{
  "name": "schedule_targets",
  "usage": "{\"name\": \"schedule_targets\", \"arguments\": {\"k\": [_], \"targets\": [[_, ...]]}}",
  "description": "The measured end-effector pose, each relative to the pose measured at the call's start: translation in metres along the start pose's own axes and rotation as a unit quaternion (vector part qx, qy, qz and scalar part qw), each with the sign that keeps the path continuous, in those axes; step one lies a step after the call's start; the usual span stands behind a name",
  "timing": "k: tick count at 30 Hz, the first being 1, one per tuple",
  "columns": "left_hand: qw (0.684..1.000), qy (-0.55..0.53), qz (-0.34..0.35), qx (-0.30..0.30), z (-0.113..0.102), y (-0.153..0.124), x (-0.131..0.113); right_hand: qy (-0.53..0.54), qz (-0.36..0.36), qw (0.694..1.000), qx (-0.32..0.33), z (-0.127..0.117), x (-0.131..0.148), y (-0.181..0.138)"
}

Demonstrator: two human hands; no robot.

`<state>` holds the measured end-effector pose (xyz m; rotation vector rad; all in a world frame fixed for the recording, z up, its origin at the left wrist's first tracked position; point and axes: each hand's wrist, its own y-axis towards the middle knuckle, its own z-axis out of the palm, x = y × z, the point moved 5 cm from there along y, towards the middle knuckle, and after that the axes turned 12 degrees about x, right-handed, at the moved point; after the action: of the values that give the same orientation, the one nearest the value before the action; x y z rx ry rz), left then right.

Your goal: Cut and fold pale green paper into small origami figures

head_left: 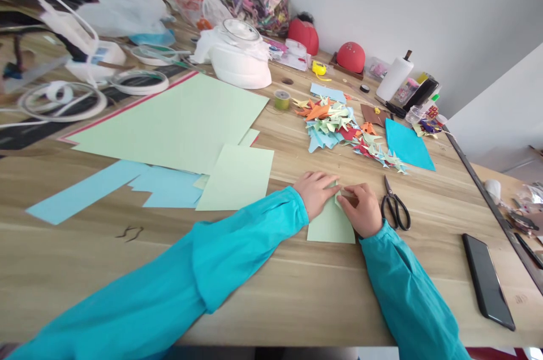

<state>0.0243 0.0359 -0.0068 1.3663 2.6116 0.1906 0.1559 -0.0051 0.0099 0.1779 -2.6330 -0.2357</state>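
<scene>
A pale green sheet of paper (330, 225) lies on the table in front of me, its far end partly folded. My left hand (314, 193) rests flat over the sheet's left side, fingers stretched toward the fold. At the right, my right hand (362, 210) pinches the folded edge of the paper between thumb and fingers. Black-handled scissors (395, 207) lie just right of that hand. To the left sit another pale green sheet (240, 179) and a large green sheet (178, 122), with blue paper pieces (172, 186) partly under them.
Beyond my hands is a pile of folded paper shapes (328, 122) in several colours, near a bright blue sheet (409, 144). A spool (281, 100) stands left of the pile. A phone (487, 281) lies at the right, and cables (63, 103) coil at the far left.
</scene>
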Motion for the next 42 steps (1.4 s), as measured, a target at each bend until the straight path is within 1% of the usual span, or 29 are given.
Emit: {"name": "schedule_targets", "arguments": {"k": [4,9,16,21,27,42], "targets": [[1.0,-0.003,0.001,-0.001,0.001,0.0,0.0,-0.011,-0.008,1.0,0.01,0.001,0.002,0.0],[1.0,-0.005,0.005,-0.003,0.002,0.001,0.0,-0.029,-0.051,0.998,0.029,0.005,0.007,0.0],[1.0,-0.002,0.003,-0.004,0.004,0.002,0.001,-0.033,-0.073,0.997,0.018,0.006,0.011,-0.003],[1.0,0.004,-0.001,-0.007,0.005,0.001,0.001,-0.042,-0.076,0.996,0.015,0.005,0.012,-0.003],[1.0,0.01,-0.011,-0.023,0.001,0.001,0.0,-0.05,-0.079,0.995,0.016,0.006,0.013,-0.003],[0.999,0.035,-0.003,0.009,0.005,0.003,0.0,-0.062,-0.077,0.995,0.016,0.006,0.015,-0.003]]}}
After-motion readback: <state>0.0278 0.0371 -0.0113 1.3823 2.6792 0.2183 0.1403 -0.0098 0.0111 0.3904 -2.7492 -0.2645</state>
